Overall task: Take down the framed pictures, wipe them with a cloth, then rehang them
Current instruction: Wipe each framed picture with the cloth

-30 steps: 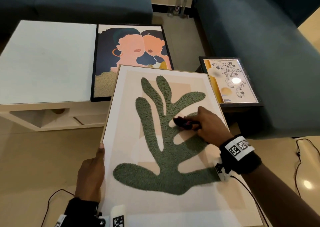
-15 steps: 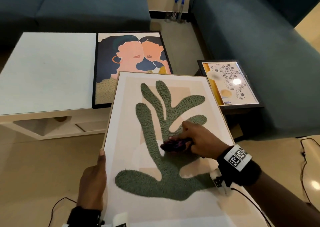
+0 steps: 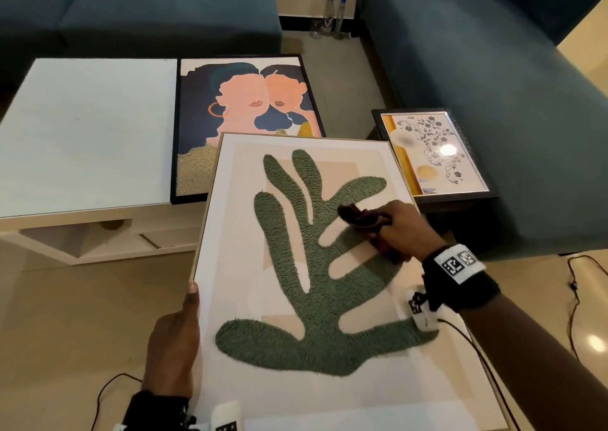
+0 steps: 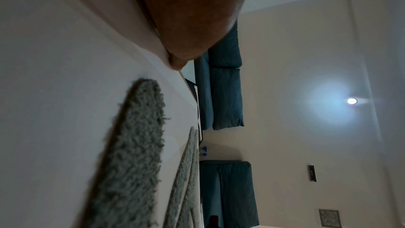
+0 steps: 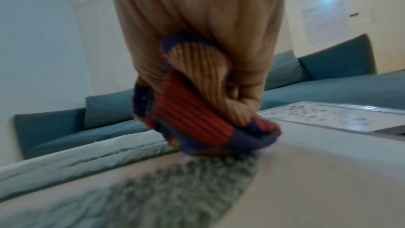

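A large light-framed picture (image 3: 237, 299) with a green tufted plant shape lies tilted in front of me. My left hand (image 3: 174, 341) holds its left edge, thumb on the front; the thumb (image 4: 186, 23) shows close in the left wrist view. My right hand (image 3: 401, 229) grips a bunched red, navy and tan cloth (image 3: 360, 218) and presses it onto the picture's right-middle part. In the right wrist view the cloth (image 5: 197, 110) sits on the picture face. A black-framed picture of two faces (image 3: 246, 114) lies on the white table. A small floral picture (image 3: 434, 154) lies at the right.
A white low table (image 3: 85, 134) stands at the left. Teal sofas (image 3: 477, 85) run along the back and right. Two spray bottles (image 3: 334, 12) stand on the floor between them. Cables (image 3: 574, 285) trail over the tiled floor at right and lower left.
My right hand with the cloth swept down toward the picture's middle, then back up and right. The left hand kept its hold on the edge.
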